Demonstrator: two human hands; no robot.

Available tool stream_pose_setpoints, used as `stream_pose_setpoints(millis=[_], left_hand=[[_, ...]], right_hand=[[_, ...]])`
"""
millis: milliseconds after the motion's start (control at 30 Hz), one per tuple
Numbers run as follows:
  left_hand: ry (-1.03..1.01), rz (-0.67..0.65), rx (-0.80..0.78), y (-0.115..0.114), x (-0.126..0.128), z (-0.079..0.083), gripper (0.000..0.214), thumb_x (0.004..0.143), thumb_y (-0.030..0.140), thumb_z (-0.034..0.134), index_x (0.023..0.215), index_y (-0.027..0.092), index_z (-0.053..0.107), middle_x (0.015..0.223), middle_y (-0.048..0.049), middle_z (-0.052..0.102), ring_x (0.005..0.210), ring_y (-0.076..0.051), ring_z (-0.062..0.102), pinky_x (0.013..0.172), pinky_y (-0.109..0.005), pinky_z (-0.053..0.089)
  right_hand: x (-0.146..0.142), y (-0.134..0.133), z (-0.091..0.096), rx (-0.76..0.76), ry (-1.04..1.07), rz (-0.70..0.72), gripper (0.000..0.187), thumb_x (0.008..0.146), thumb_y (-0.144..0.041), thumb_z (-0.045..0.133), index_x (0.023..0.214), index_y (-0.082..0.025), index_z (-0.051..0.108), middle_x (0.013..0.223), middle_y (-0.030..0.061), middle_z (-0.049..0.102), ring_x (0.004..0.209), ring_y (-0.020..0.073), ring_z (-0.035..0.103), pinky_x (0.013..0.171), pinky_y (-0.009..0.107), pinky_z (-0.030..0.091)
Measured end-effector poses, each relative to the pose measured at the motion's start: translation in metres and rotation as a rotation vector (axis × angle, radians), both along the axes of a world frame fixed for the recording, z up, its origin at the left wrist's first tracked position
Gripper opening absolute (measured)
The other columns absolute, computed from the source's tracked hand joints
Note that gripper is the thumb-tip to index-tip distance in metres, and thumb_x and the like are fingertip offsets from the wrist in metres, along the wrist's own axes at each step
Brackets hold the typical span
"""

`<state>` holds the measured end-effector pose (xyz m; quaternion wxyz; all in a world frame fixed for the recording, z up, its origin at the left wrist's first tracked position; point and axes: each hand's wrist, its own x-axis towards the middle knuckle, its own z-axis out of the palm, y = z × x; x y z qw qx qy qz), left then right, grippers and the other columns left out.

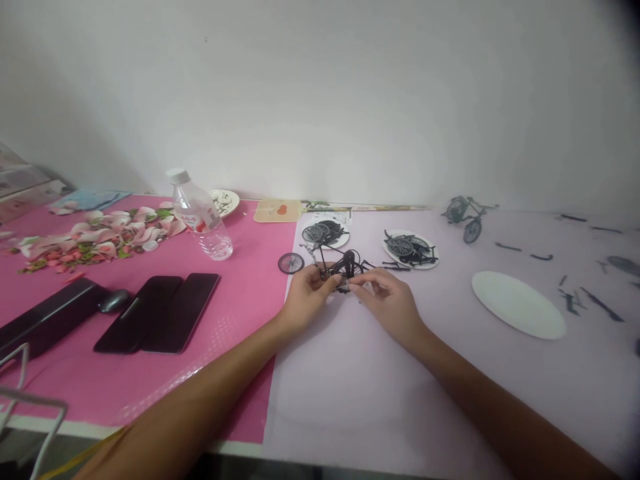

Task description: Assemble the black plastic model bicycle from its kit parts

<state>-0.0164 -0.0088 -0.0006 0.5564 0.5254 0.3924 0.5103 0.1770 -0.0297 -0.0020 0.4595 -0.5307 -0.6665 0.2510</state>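
Observation:
My left hand (306, 297) and my right hand (387, 300) meet at the middle of the table, both pinched on a small black model bicycle frame (345, 265). A loose black wheel (291, 263) lies just left of the frame. Behind it stand two small white plates, one (325, 233) and another (411, 249), each holding black wheels and parts. A finished dark model bicycle (465, 215) stands at the back right.
An empty white oval plate (517, 305) lies to the right, with several loose black parts (580, 297) beyond it. On the pink mat are a plastic bottle (201, 217), two dark phones (160, 313), a mouse (114, 301), a black box (45, 320) and pink flowers (95, 237).

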Motion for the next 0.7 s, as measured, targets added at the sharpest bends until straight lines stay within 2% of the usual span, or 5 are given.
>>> stream_pose_setpoints(millis=[233,367,533,700], left_hand=[[0.002,-0.014,-0.008,-0.0005,0.0,0.0026,0.036,0.084,0.04,0.082,0.106,0.013,0.072,0.09,-0.0083,0.077,0.081,-0.021,0.072,0.071,-0.029,0.056],[-0.01,-0.028,-0.023,-0.0001,0.0005,0.0016,0.038,0.083,0.04,0.083,0.108,0.013,0.071,0.089,-0.0079,0.077,0.079,-0.02,0.072,0.069,-0.028,0.056],[-0.035,-0.031,-0.026,-0.0007,0.0014,0.0005,0.041,0.082,0.042,0.083,0.109,0.014,0.07,0.091,-0.0076,0.077,0.079,-0.019,0.071,0.07,-0.029,0.056],[-0.042,-0.012,-0.025,-0.0005,0.0017,-0.0002,0.041,0.081,0.041,0.085,0.106,0.013,0.069,0.089,-0.0073,0.076,0.077,-0.018,0.07,0.069,-0.028,0.056]], right_hand=[[0.001,-0.0003,-0.0001,0.026,0.002,0.002,0.022,0.09,-0.047,0.075,0.095,-0.027,0.081,0.089,0.0053,0.067,0.069,0.0184,0.051,0.062,0.034,0.043],[0.0007,-0.0004,0.0005,0.055,0.024,-0.016,0.018,0.088,-0.044,0.078,0.093,-0.026,0.079,0.088,0.0043,0.066,0.072,0.0188,0.054,0.065,0.034,0.044],[0.0,0.0012,-0.0013,0.001,0.116,-0.081,0.025,0.081,-0.045,0.083,0.089,-0.023,0.074,0.082,0.0027,0.064,0.078,0.0196,0.06,0.072,0.033,0.049],[-0.0009,0.0022,-0.0007,-0.013,0.143,-0.078,0.027,0.08,-0.047,0.084,0.088,-0.023,0.076,0.082,0.0032,0.065,0.077,0.0193,0.062,0.073,0.034,0.052]])
